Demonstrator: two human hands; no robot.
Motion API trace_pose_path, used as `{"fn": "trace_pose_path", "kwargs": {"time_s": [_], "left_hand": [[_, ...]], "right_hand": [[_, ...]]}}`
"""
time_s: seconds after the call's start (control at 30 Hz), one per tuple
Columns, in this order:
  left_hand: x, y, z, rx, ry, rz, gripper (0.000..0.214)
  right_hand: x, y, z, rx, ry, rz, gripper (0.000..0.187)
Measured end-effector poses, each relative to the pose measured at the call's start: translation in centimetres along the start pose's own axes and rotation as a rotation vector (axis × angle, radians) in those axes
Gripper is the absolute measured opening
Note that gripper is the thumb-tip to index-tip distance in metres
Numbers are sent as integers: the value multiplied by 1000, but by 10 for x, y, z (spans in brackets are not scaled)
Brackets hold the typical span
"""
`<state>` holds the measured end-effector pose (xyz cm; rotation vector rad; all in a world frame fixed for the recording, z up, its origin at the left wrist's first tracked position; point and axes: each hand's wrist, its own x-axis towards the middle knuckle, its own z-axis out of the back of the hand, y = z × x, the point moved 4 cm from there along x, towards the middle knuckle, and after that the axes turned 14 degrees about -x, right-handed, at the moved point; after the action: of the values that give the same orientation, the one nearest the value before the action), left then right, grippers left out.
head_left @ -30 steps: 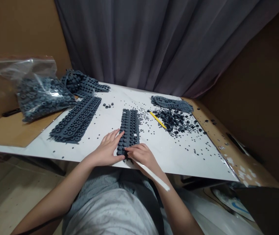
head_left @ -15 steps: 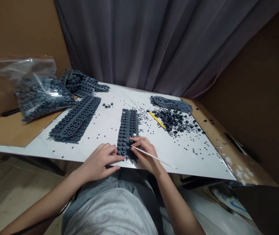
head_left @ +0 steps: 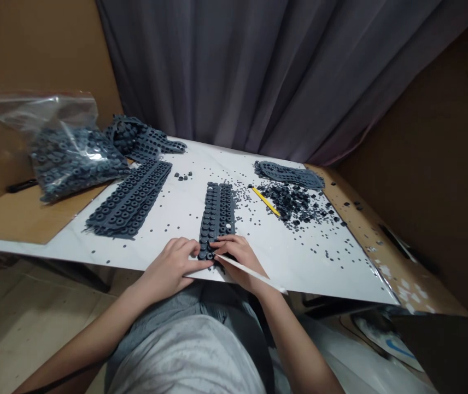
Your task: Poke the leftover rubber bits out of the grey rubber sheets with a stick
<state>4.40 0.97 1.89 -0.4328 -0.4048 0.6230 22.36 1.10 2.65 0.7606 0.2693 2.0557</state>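
A dark grey rubber-like sheet with rows of round, ring-shaped parts (head_left: 218,210) lies near the table's front edge. My left hand (head_left: 175,265) is closed at its lower left corner, with fingertips pressing on the near end. In my right hand (head_left: 240,261) is a thin white stick (head_left: 254,273), pinched so that its tip meets the lower rows of the sheet. The stick's other end points down to the right, over my wrist. My right fingers hide the sheet's lower right part. One small white dot (head_left: 228,225) shows on its right side.
Similar sheets lie stacked (head_left: 129,202) at left, beside a clear zip bag of small dark parts (head_left: 74,164). At right are a folded sheet (head_left: 289,174), a yellow tool (head_left: 265,201) and a heap of black bits (head_left: 293,202). Tiny discs litter the white tabletop (head_left: 168,189).
My right hand has moved slightly left and down over the sheet, and the white stick's tip has shifted toward the lower left rows. My left hand stays at the corner. The view has shifted slightly.
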Motion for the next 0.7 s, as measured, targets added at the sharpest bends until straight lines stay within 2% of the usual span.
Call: {"fn": "trace_pose_path", "kwargs": {"time_s": [0.2, 0.3, 0.43, 0.53, 0.7], "left_hand": [[1, 1, 0, -36, 10, -3, 57], [2, 2, 0, -49, 15, 0, 60], [2, 2, 0, -61, 11, 18, 62], [2, 2, 0, -58, 13, 22, 62], [2, 2, 0, -45, 10, 26, 61]], "right_hand": [[7, -5, -8, -232, 3, 170, 16], [14, -12, -3, -240, -43, 91, 17], [14, -17, 4, -35, -104, -77, 7], [10, -16, 2, 89, -55, -85, 5], [10, -15, -3, 108, -1, -76, 5]]}}
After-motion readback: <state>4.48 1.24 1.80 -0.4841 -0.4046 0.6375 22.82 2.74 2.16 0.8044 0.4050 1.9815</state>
